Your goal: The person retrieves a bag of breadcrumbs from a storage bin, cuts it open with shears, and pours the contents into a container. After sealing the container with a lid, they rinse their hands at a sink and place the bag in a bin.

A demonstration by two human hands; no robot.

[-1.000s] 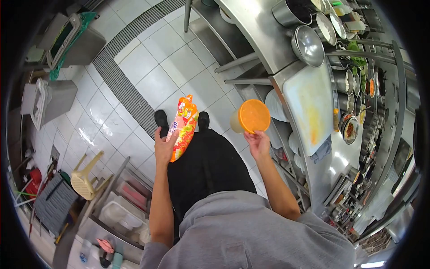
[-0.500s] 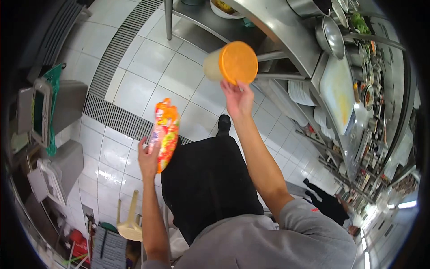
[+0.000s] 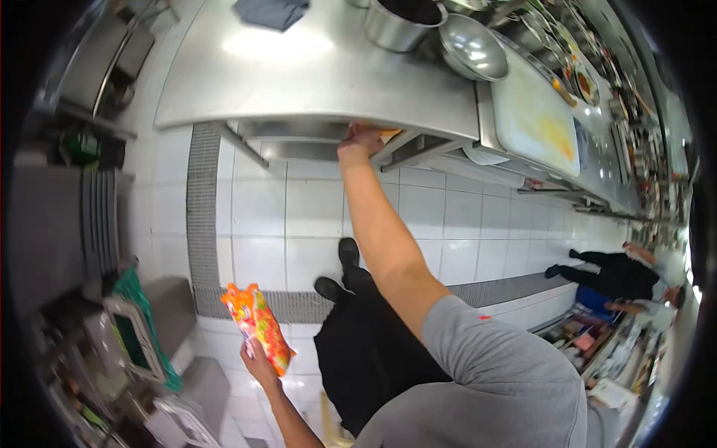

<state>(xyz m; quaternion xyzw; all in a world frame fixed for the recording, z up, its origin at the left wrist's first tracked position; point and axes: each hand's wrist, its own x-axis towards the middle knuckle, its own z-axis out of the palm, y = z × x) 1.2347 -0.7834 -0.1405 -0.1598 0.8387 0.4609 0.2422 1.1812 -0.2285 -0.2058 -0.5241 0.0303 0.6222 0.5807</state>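
Observation:
My left hand [image 3: 259,366] is closed around the lower end of a bright orange and red plastic food packet [image 3: 261,325], held up over the floor. My right arm stretches forward to the steel table. There my right hand [image 3: 360,140] reaches in beneath the tabletop edge, its fingers partly hidden. Beside it shows a sliver of the orange lid [image 3: 389,134] of a round tub; the table covers the rest of the tub.
On the steel table [image 3: 299,89] stand a steel pot [image 3: 399,33], a metal bowl [image 3: 472,48] and a dark folded cloth [image 3: 270,11]. A stained white cutting board [image 3: 534,119] lies to the right. Bins [image 3: 138,336] stand at left. Another person [image 3: 620,272] is at far right.
My right hand has carried the orange-lidded tub from above the floor to under the tabletop. The view has turned toward the table. The packet stays in my left hand, now lower.

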